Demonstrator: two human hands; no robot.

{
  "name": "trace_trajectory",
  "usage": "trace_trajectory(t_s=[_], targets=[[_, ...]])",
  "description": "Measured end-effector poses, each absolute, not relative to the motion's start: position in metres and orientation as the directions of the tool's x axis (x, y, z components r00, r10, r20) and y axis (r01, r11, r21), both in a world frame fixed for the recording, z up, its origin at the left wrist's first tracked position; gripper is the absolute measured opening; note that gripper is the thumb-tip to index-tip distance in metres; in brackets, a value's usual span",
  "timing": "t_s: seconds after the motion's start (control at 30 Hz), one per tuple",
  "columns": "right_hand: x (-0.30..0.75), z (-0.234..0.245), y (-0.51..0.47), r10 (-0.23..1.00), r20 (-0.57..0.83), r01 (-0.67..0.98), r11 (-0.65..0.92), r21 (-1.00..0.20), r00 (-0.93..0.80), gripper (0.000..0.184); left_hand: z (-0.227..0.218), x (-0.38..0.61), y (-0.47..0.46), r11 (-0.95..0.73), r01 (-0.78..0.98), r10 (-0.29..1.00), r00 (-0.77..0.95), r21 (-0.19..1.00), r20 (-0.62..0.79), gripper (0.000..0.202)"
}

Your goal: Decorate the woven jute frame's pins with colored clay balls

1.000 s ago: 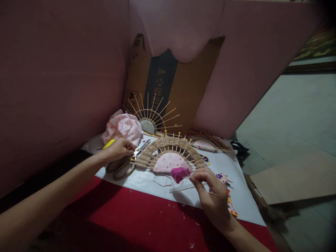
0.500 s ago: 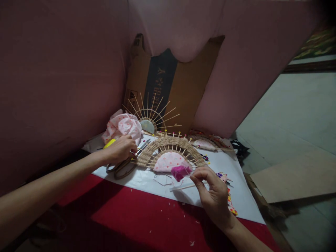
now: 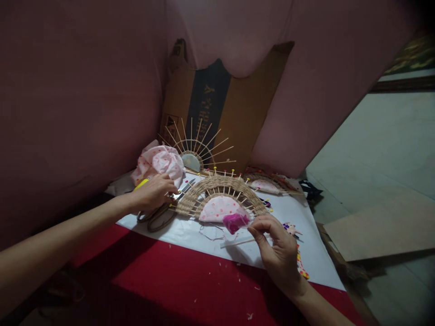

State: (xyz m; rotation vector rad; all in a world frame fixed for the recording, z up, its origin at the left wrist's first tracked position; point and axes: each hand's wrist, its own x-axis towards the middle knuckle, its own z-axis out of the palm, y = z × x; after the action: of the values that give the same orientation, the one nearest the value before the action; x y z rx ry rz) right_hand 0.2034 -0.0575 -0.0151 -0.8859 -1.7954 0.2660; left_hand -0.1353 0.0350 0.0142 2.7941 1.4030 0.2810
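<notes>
My right hand pinches the edge of a small clear plastic bag with something magenta in it, held in front of the woven half-round fan. Pale dotted fabric covers the fan's centre, and pins with yellow and pink heads stand along its rim. A translucent stick shows below the bag; whether my right hand also grips it I cannot tell. My left hand is at the fan's left end, over the scissors, fingers bent and slightly apart, with nothing visible in them.
Behind stands a bare-spoked frame against a cardboard sheet. Crumpled dotted cloth lies at the left, another fan at the back right. White paper covers part of the red surface; pink walls enclose the back.
My left hand has drawn slightly left, and its fingers have loosened near the pins. My right hand and the bag have shifted slightly right.
</notes>
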Motion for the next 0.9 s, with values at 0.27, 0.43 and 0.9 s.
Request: trace_trajectory(t_s=[0.27,0.43,0.9], targets=[[0.203,-0.016,-0.058,0.68,0.717,0.454,0.693,-0.56,-0.153,0.012,0.01,-0.139,0.039,-0.55,0.816,0.835,0.543,0.177,0.088,0.024],[0.203,-0.016,-0.057,0.681,0.716,0.451,0.694,-0.561,-0.157,0.012,0.013,-0.132,0.033,-0.533,0.823,0.844,0.534,0.197,0.051,0.028],[0.203,-0.014,-0.058,0.676,0.72,0.463,0.694,-0.551,-0.157,0.012,0.015,-0.124,0.032,-0.459,0.847,0.878,0.478,0.268,-0.005,0.025]])
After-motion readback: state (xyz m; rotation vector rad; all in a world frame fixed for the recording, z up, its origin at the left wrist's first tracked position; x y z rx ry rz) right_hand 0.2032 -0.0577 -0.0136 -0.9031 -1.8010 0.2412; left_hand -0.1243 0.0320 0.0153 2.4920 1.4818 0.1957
